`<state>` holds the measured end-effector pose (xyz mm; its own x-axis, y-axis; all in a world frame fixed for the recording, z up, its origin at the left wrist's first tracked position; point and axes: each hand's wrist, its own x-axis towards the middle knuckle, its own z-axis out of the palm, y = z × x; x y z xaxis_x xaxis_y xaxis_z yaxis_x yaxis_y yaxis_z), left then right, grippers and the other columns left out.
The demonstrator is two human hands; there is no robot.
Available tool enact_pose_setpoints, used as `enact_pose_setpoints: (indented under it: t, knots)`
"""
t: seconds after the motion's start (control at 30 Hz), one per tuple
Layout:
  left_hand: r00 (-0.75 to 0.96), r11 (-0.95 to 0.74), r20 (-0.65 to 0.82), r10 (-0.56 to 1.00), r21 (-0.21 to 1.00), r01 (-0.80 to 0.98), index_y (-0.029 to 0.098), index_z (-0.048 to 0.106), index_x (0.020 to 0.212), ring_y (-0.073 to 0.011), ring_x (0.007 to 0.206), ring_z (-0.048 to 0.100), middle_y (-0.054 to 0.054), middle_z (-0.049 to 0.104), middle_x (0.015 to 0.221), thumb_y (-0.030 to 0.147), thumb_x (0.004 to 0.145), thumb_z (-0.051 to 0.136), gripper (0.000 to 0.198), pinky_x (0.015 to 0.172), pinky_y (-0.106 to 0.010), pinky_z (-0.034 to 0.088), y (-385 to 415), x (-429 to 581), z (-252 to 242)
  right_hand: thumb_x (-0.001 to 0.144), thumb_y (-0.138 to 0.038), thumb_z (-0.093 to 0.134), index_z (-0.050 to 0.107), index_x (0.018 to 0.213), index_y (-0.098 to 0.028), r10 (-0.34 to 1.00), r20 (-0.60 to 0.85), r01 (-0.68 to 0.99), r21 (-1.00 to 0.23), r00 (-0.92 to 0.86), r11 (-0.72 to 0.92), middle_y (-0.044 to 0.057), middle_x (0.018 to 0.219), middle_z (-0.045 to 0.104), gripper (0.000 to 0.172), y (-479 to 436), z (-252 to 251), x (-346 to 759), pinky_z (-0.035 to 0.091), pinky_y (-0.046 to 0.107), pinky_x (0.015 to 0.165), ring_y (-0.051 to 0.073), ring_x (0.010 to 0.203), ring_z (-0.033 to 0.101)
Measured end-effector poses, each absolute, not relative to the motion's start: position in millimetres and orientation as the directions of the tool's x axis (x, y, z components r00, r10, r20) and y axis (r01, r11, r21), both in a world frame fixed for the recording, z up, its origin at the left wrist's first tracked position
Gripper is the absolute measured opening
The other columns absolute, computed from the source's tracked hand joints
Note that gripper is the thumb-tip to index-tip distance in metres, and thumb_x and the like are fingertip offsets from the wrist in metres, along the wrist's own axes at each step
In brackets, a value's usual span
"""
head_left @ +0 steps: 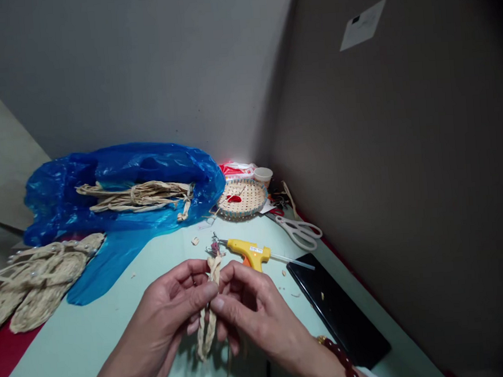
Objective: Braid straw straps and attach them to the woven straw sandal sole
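Observation:
Low over the pale green table, my left hand [185,296] and my right hand [251,300] meet around a twisted strip of dried straw [206,335]. Thumb and fingers of both hands are pinched on it near its upper part. Its two strands hang down below my fingers, and a thin thread trails beneath. Just beyond the straw's top is a small purplish piece [215,247] by a metal stand; whether it touches the straw I cannot tell. A yellow glue gun [251,253] with a clear glue stick lies behind my right hand.
A blue plastic bag [124,157] with a straw bundle [142,195] lies at the back left. Woven sandals [53,280] lie at the left. At the back stand a round woven basket [241,198] and a paper cup [263,175]. White-handled scissors [300,231] and a black tablet [342,314] lie right.

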<state>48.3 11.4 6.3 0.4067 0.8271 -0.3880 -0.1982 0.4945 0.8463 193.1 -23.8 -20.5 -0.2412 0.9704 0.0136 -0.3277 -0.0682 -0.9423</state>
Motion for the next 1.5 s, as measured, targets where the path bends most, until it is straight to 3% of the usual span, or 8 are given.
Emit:
enact_pose_setpoints:
  t: [0.23, 0.47, 0.7, 0.83, 1.03, 1.13, 1.3, 1.5]
  knots:
    - [0.319, 0.475, -0.401, 0.859, 0.856, -0.203, 0.019, 0.067, 0.089, -0.0179, 0.067, 0.064, -0.001, 0.068, 0.08, 0.021, 0.06, 0.087, 0.035, 0.059, -0.028, 0.055, 6.8, 50.7, 9.5, 0.083, -0.038, 0.074, 0.061, 0.082, -0.017, 0.976, -0.001, -0.233, -0.971, -0.219, -0.053, -0.003, 0.064, 0.06, 0.024, -23.8, -11.3, 198.4, 0.042, 0.019, 0.055, 0.009, 0.056, 0.054]
    - [0.285, 0.357, -0.296, 0.911, 0.914, -0.192, 0.021, 0.068, 0.083, -0.0138, 0.066, 0.061, 0.003, 0.064, 0.073, 0.035, 0.061, 0.089, 0.034, 0.057, -0.021, 0.053, 5.5, 48.1, 15.3, 0.079, -0.033, 0.078, 0.064, 0.081, -0.016, 0.969, 0.068, 0.015, -0.997, -0.238, 0.074, -0.003, 0.072, 0.059, 0.022, -25.9, -12.2, 200.9, 0.04, 0.022, 0.063, 0.01, 0.066, 0.051]
    - [0.277, 0.413, -0.353, 0.894, 0.889, -0.199, 0.023, 0.067, 0.086, -0.0109, 0.059, 0.055, 0.004, 0.059, 0.07, 0.038, 0.058, 0.09, 0.039, 0.054, -0.021, 0.054, 2.6, 43.7, 19.2, 0.083, -0.034, 0.073, 0.065, 0.078, -0.014, 0.954, 0.084, -0.016, -0.996, -0.289, 0.083, -0.001, 0.067, 0.061, 0.022, -32.3, -12.1, 195.8, 0.04, 0.022, 0.061, 0.01, 0.062, 0.05]
    - [0.297, 0.483, -0.416, 0.86, 0.85, -0.21, 0.021, 0.072, 0.086, -0.0148, 0.071, 0.062, 0.0, 0.065, 0.077, 0.033, 0.061, 0.089, 0.033, 0.062, -0.022, 0.056, -0.4, 45.0, 25.0, 0.08, -0.038, 0.076, 0.068, 0.081, -0.014, 0.951, 0.042, -0.02, -0.999, -0.307, 0.038, 0.0, 0.067, 0.06, 0.026, -33.8, -11.2, 194.9, 0.04, 0.023, 0.06, 0.011, 0.061, 0.05]
    - [0.292, 0.481, -0.4, 0.869, 0.822, -0.306, 0.018, 0.073, 0.07, -0.0067, 0.05, 0.045, 0.003, 0.056, 0.059, 0.028, 0.043, 0.097, 0.037, 0.039, -0.013, 0.038, -0.6, 48.2, 36.9, 0.072, -0.043, 0.082, 0.063, 0.082, -0.015, 0.927, -0.041, -0.153, -0.983, -0.373, -0.105, -0.001, 0.066, 0.06, 0.035, -31.6, -13.0, 195.6, 0.041, 0.023, 0.059, 0.01, 0.058, 0.052]
    - [0.287, 0.469, -0.39, 0.875, 0.829, -0.303, 0.017, 0.072, 0.068, -0.0049, 0.048, 0.039, 0.004, 0.052, 0.06, 0.022, 0.049, 0.094, 0.029, 0.038, -0.012, 0.035, 1.3, 46.8, 35.3, 0.07, -0.043, 0.084, 0.064, 0.084, -0.014, 0.904, -0.076, -0.175, -0.971, -0.421, -0.163, -0.001, 0.067, 0.059, 0.038, -30.3, -16.8, 196.4, 0.039, 0.021, 0.058, 0.009, 0.059, 0.05]
    - [0.233, 0.467, -0.412, 0.881, 0.837, -0.285, 0.016, 0.07, 0.072, -0.0081, 0.053, 0.046, 0.0, 0.055, 0.068, 0.015, 0.07, 0.08, 0.01, 0.049, -0.017, 0.049, 4.3, 38.5, 23.1, 0.067, -0.048, 0.084, 0.063, 0.081, -0.013, 0.878, -0.122, -0.2, -0.951, -0.462, -0.237, -0.002, 0.064, 0.059, 0.043, -29.6, -23.1, 191.8, 0.038, 0.019, 0.052, 0.007, 0.053, 0.049]
    - [0.22, 0.518, -0.473, 0.853, 0.818, -0.252, 0.018, 0.068, 0.074, -0.0083, 0.052, 0.043, 0.004, 0.043, 0.062, 0.021, 0.077, 0.075, 0.008, 0.057, -0.02, 0.055, 2.8, 27.5, 4.3, 0.064, -0.053, 0.084, 0.059, 0.078, -0.013, 0.83, -0.179, -0.284, -0.884, -0.528, -0.371, -0.001, 0.063, 0.062, 0.049, -29.2, -30.8, 180.2, 0.042, 0.017, 0.049, 0.006, 0.048, 0.051]
